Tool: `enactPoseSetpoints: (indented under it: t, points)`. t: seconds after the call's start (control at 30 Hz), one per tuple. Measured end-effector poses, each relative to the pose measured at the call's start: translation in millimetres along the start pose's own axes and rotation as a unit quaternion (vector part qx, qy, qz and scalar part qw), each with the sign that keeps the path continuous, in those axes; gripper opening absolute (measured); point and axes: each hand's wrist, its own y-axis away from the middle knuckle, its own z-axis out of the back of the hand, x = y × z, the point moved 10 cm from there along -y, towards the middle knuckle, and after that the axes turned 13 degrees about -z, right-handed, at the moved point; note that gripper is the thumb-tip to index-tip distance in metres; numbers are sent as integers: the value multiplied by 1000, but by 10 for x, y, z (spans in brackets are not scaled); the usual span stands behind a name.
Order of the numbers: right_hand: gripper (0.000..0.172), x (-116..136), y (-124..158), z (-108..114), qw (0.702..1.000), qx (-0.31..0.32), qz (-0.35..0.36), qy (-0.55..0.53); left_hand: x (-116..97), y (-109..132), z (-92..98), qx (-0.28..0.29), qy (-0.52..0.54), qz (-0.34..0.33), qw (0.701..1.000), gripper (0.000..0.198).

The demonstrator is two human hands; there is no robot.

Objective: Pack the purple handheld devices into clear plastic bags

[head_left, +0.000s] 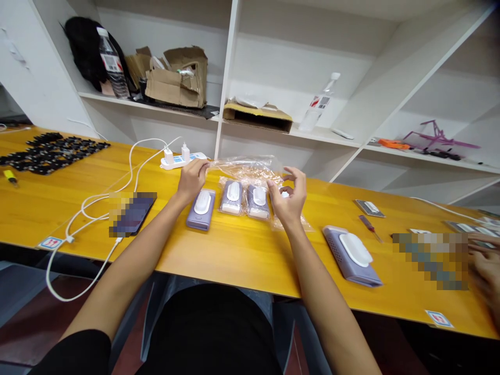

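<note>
My left hand (191, 179) is closed, pinching one end of a clear plastic bag (246, 169) above the yellow table (234, 250). My right hand (289, 195) pinches the bag's other end with thumb and forefinger, the remaining fingers raised. Just below the left hand lies a bare purple device with a white top (201, 209). Two more purple devices (233, 198) (258, 202), wrapped in clear plastic, lie side by side between my hands. A larger purple device with a white pad (351, 255) lies to the right of my right arm.
A phone (135, 212) on a white cable lies left, near a power strip (182, 159). Black parts (50, 151) cover the far left. A small screwdriver (369, 226) and a card (369, 208) lie right. Another person's hand (486, 271) is at the right edge. Shelves hold boxes and bottles.
</note>
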Motion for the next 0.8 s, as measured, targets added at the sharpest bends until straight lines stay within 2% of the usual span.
enactPoseSetpoints:
  t: [0.1, 0.17, 0.23, 0.33, 0.43, 0.5, 0.67, 0.8]
  points:
    - [31, -85, -13, -12, 997, -8, -44, -66, -36, 17, -33, 0, 11, -19, 1000, 17]
    - [31, -241, -34, 13, 978, -34, -111, -176, -51, 29, -29, -5, 7, -29, 1000, 16]
    - [37, -432, -44, -26, 935, -40, -194, -295, -59, 42, -19, -10, -2, -36, 999, 15]
    - [43, -598, -31, -211, 869, 17, -304, -389, -59, 63, -13, -17, -6, -45, 999, 15]
    - [44, -656, 27, -315, 828, 64, -381, -407, -59, 77, -14, -24, -3, -55, 998, 19]
    - [44, -683, 77, -336, 812, 80, -419, -398, -59, 83, -4, -32, -6, -61, 998, 22]
    - [46, -719, 171, -363, 803, 120, -472, -343, -34, 91, 22, -39, -26, -65, 997, 22]
    - [37, -659, 148, -373, 799, 132, -455, -369, 9, 99, 37, -43, -35, -63, 996, 19]
